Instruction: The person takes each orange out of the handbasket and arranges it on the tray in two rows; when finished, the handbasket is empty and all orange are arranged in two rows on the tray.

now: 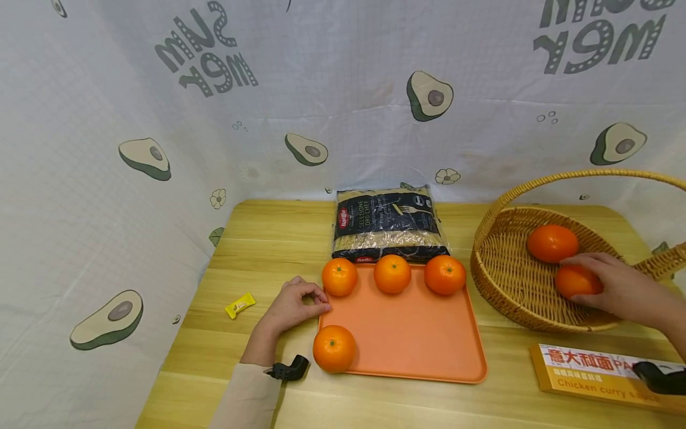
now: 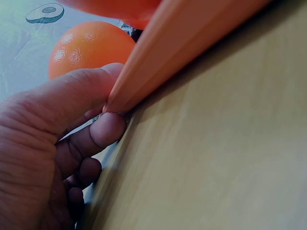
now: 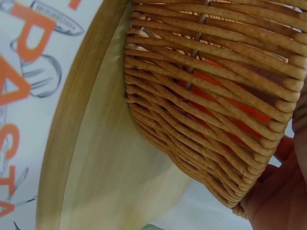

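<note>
My left hand [image 1: 296,305] pinches the left rim of an orange plastic tray [image 1: 407,333]; in the left wrist view the thumb and forefinger [image 2: 108,128] meet at that rim. Three oranges [image 1: 392,274] line the tray's far side, and another orange [image 1: 334,349] sits at its near left corner. Over on the right, my right hand [image 1: 616,286] reaches into a wicker basket [image 1: 509,292] and holds an orange [image 1: 576,282] there. A second orange [image 1: 553,243] lies just behind it in the basket. From the right wrist, the basket's woven side mostly hides the held orange.
Behind the tray lies a bag of Barilla pasta [image 1: 386,223]. A yellow wrapped candy [image 1: 240,305] is left of my left hand. In front of the basket is a pasta box [image 1: 600,378]. The basket's tall handle [image 1: 579,174] arches above it. A patterned curtain backs the table.
</note>
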Available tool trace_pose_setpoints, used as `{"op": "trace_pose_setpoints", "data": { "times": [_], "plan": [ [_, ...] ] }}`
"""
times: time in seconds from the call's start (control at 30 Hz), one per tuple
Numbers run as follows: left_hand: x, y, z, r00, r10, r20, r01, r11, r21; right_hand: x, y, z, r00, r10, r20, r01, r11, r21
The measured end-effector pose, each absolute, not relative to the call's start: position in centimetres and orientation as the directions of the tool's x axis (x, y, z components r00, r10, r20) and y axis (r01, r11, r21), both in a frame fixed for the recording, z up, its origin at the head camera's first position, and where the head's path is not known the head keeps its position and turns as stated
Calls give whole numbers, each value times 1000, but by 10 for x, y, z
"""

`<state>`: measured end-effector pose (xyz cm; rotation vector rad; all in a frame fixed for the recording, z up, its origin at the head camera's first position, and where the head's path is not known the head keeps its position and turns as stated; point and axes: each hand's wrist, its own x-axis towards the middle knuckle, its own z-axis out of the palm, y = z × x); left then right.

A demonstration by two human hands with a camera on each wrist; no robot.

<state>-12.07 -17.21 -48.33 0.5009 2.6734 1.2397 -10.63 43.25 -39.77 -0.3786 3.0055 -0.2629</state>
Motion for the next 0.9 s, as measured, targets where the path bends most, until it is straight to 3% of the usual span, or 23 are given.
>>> {"op": "trace_pose_setpoints", "data": {
  "times": [0.17,0.57,0.9],
  "plan": [
    [-120,-172,-483,-933,359,0,232,602,764,-107,434,-400,-964,-247,-100,-225,956,-187],
    [-120,-173,-483,-934,356,-1,227,599,768,-104,431,-402,-968,-250,-15,-243,952,-185],
    [-120,-172,-482,-933,361,5,238,604,761,-102,416,-394,-948,-290,135,-311,932,-186]
  ]
}}
